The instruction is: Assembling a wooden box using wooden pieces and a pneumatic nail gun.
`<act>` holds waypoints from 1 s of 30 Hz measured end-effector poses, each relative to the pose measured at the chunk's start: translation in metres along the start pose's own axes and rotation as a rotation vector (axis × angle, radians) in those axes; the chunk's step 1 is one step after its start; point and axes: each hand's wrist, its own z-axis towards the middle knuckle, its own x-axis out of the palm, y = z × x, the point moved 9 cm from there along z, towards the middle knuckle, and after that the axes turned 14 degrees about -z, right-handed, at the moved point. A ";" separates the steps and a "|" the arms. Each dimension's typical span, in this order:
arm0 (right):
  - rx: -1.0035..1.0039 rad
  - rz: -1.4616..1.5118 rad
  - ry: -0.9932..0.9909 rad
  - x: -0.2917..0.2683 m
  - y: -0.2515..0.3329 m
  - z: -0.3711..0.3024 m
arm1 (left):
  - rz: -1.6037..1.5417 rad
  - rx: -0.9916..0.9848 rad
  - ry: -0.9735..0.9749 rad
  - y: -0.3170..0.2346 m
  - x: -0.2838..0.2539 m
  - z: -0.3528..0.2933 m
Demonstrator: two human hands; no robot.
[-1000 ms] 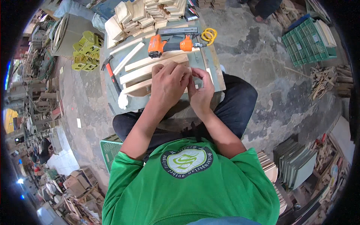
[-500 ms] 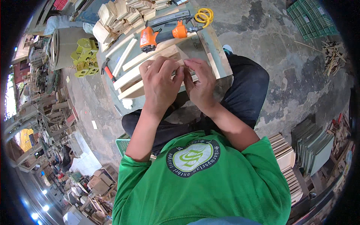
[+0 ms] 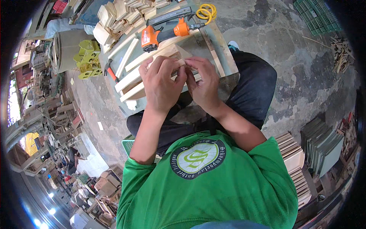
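My left hand [image 3: 162,82] and my right hand [image 3: 206,86] meet over the low worktable [image 3: 225,57], fingertips pinched around a small pale piece of wood [image 3: 182,62]. Most of that piece is hidden by the fingers. Under and beside my left hand lie pale wooden slats [image 3: 131,81], apparently parts of a frame; my hands cover some of them. Just beyond my hands, an orange and black nail gun [image 3: 166,36] rests on its side across the slats. A hammer [image 3: 110,71] with a red and black handle lies at the table's left edge.
Wooden pieces are stacked [image 3: 114,17] at the table's far left. A coiled yellow air hose [image 3: 206,13] joins the nail gun. A yellow-green plastic rack [image 3: 87,59] stands on the floor to the left. At far right is a green crate [image 3: 316,17]; stacked panels [image 3: 322,147] stand lower right.
The whole view has shifted slightly. Both hands remain pinched together at nearly the same spot over the slats, with the fingers only slightly moved.
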 end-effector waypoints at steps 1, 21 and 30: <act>-0.009 -0.001 -0.006 0.000 0.001 0.000 | -0.003 -0.001 -0.002 0.000 0.000 0.001; 0.020 0.025 0.037 0.001 -0.001 0.003 | 0.005 -0.003 0.024 0.006 -0.005 -0.006; -0.014 -0.033 0.051 0.002 0.004 0.003 | 0.030 0.017 -0.057 0.009 -0.002 -0.010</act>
